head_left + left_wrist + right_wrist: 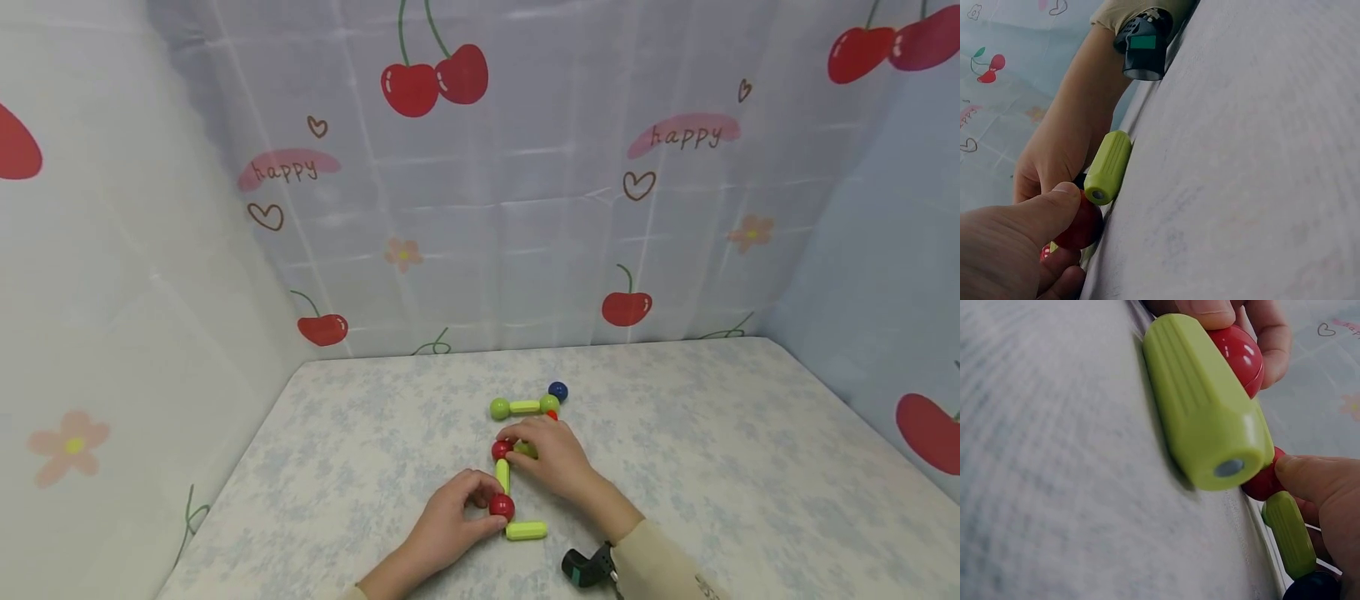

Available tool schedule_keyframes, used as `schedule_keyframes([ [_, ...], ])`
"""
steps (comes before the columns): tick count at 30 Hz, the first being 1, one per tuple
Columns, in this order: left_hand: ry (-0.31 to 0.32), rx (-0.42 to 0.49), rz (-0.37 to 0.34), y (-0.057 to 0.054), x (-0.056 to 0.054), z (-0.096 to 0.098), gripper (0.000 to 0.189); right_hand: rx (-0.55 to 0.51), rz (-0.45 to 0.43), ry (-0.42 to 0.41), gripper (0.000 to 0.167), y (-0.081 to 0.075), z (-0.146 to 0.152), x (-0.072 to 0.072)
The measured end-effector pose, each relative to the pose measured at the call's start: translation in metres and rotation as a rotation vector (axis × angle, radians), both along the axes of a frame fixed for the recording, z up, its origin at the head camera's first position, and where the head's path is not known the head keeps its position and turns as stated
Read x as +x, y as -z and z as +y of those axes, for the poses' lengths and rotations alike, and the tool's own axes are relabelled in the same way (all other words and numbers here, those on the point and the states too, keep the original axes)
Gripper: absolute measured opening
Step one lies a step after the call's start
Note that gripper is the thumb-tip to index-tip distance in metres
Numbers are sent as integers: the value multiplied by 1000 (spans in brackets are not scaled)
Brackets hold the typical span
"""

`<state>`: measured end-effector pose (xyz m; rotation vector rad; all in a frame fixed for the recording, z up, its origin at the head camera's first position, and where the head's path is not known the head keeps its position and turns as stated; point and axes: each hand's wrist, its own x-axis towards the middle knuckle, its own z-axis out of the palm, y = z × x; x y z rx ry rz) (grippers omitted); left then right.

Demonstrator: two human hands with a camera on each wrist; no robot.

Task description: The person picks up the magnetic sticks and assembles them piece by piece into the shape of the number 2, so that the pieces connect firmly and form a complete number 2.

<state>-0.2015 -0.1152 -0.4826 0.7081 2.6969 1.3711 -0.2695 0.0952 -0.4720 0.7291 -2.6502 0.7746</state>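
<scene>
My left hand (pixel 453 512) pinches the nearer red ball (pixel 502 507) between thumb and fingers. A yellow-green magnetic rod (pixel 527 531) extends right from that ball along the table; its grey end shows in the right wrist view. Another yellow-green rod (pixel 502 477) links this ball to the farther red ball (pixel 502 451). That farther ball is pinched by my right hand (pixel 551 457), thumb on its near side. Beneath the right hand lies a further yellow-green rod (pixel 527 449), partly hidden. In the left wrist view, my left thumb presses the red ball (pixel 1082 226) beside the rod's end.
Farther back, a rod (pixel 524 407) joins two green balls, the left one (pixel 499 408) and the right one (pixel 550 404). A dark blue ball (pixel 558 391) sits behind the right one. A black wrist camera (pixel 588 567) is by the right sleeve. Cherry-print curtains surround the table (pixel 712 450).
</scene>
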Motion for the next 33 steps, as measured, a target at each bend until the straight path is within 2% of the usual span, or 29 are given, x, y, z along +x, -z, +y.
schedule_keyframes([
  [8, -10, -9, -4, -1, -1, 1, 29, 26, 62, -4, 25, 1, 0, -3],
  [14, -11, -17, -7, -1, -3, 1, 29, -27, 69, 14, 22, -11, 2, 0],
  [17, -7, -14, -6, -1, -3, 1, 28, -79, 24, 13, 19, -21, 3, 6],
  [21, -11, -17, -20, -2, -5, 2, 27, -146, -75, -34, 16, -31, 9, 17],
  [27, -10, -54, -35, -8, -11, 3, 27, -138, -188, -154, 17, -28, 26, 30],
  [33, -25, -96, -56, -14, -20, 9, 26, -114, -315, -193, 21, -20, 41, 39],
])
